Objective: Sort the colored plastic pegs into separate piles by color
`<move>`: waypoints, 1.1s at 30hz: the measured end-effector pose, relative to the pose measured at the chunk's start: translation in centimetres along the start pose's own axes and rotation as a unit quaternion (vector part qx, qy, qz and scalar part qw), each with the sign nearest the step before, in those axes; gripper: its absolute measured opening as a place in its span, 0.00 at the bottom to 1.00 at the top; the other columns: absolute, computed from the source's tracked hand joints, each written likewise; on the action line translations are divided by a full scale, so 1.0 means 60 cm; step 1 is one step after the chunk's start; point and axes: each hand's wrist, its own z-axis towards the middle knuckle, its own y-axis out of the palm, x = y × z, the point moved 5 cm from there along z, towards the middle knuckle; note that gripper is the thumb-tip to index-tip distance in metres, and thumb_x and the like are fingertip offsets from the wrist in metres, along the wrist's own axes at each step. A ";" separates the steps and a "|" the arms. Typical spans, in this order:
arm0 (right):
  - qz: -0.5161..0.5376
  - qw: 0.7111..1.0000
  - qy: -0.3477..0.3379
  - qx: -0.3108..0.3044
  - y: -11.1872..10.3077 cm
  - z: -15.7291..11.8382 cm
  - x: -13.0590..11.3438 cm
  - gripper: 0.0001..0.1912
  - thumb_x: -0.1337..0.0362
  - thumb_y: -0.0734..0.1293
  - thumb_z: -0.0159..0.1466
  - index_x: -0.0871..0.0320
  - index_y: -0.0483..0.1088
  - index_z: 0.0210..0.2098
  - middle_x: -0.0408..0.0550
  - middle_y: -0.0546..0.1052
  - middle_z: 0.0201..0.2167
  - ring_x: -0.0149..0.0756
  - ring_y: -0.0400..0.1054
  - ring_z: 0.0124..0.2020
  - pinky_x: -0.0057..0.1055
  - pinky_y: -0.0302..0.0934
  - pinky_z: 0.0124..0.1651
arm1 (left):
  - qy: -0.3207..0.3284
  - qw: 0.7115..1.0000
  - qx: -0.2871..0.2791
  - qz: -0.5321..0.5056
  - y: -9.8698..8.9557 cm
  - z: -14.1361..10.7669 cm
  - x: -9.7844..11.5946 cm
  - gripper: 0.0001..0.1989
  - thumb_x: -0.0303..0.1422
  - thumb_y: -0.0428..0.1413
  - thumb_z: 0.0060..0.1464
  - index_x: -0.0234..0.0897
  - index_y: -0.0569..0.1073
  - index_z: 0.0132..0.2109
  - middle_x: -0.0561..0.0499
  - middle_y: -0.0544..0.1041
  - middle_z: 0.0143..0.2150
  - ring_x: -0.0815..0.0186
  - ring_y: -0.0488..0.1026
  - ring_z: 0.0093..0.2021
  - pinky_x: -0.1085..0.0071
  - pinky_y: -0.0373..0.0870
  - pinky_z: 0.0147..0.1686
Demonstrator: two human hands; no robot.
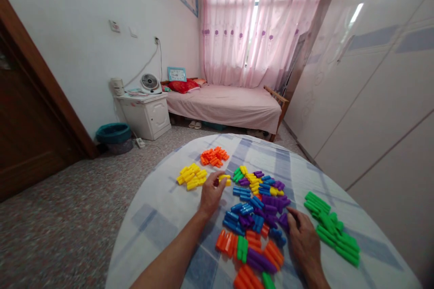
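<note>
My left hand [210, 194] pinches a yellow plastic block [225, 179] made of joined tube shapes, held between the yellow pile [191, 176] and the mixed pile. My right hand [304, 237] has its fingers curled at the mixed pile's right edge, closed on a purple block [284, 221]; its fingertips partly hide their contact. Blue blocks [241, 210], other purple ones and some yellow ones lie jumbled between my hands. Nearer to me are orange blocks [226, 242] with a green block [242, 249] among them.
An orange pile [214, 156] lies at the round table's far side, and green blocks [332, 230] are grouped on the right. A checked cloth [152, 235] covers the table. Beyond stand a bed [227, 104], a white cabinet [152, 117] with a fan, and a bin [114, 137].
</note>
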 end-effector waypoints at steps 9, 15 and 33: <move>0.009 1.000 -0.017 0.000 0.004 0.001 -0.005 0.21 0.55 0.54 0.60 0.59 0.70 0.43 0.53 0.73 0.43 0.43 0.64 0.46 0.38 0.55 0.50 | 0.014 0.977 0.078 0.196 -0.173 0.018 -0.067 0.18 0.41 0.50 0.54 0.36 0.72 0.47 0.48 0.75 0.42 0.65 0.72 0.37 0.68 0.70 0.40; 0.007 1.000 -0.024 0.007 0.002 -0.001 -0.010 0.20 0.57 0.54 0.60 0.59 0.70 0.41 0.52 0.73 0.41 0.41 0.64 0.45 0.37 0.56 0.49 | 0.069 0.945 0.106 0.303 -0.199 -0.001 -0.094 0.17 0.42 0.48 0.56 0.36 0.74 0.43 0.46 0.70 0.43 0.60 0.70 0.44 0.63 0.68 0.46; 0.021 0.999 -0.023 -0.007 0.011 -0.001 -0.003 0.17 0.56 0.54 0.63 0.57 0.69 0.42 0.49 0.72 0.41 0.39 0.63 0.45 0.34 0.55 0.48 | 0.172 0.878 -0.219 0.389 0.144 0.099 0.014 0.21 0.32 0.53 0.52 0.37 0.68 0.54 0.45 0.68 0.56 0.60 0.63 0.57 0.64 0.59 0.57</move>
